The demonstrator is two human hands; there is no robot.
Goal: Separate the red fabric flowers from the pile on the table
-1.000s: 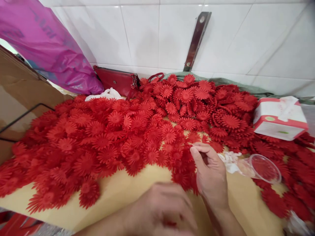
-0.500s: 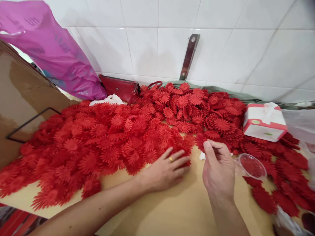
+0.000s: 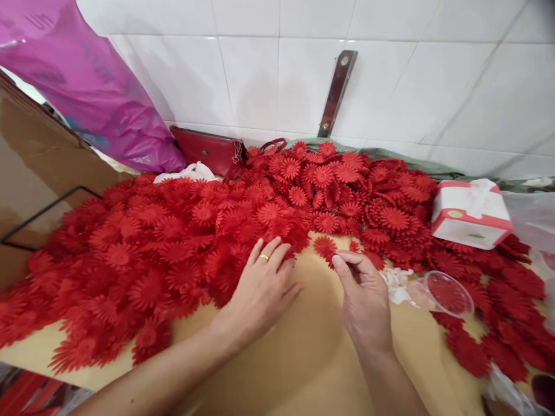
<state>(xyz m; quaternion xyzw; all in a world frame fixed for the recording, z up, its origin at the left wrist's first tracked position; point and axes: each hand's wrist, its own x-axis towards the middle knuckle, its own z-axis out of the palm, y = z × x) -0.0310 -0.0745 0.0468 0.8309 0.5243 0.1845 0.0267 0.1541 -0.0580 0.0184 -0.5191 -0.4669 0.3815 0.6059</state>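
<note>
A wide heap of red flower-shaped pieces (image 3: 173, 231) covers the left and back of the table. My left hand (image 3: 264, 289), with a gold ring, lies palm down at the heap's front edge, fingers spread and tips touching the flowers. My right hand (image 3: 364, 294) is raised over the table with thumb and forefinger pinched at the edge of a single red flower (image 3: 325, 248). Whatever else may be between those fingertips is too small to see. White crumpled scraps (image 3: 396, 284) and a clear round plastic lid (image 3: 448, 293) lie just right of my right hand.
A tissue box (image 3: 472, 216) rests on flowers at the right. Behind the heap are a red purse (image 3: 206, 151) and a tiled wall with a metal bracket (image 3: 338, 92). Cardboard (image 3: 26, 144) and a purple bag (image 3: 104, 98) stand at the left.
My left hand has moved left, along the heap's edge. My right hand has shifted a little left, uncovering the white scraps. A lone flower now shows at its fingertips.
</note>
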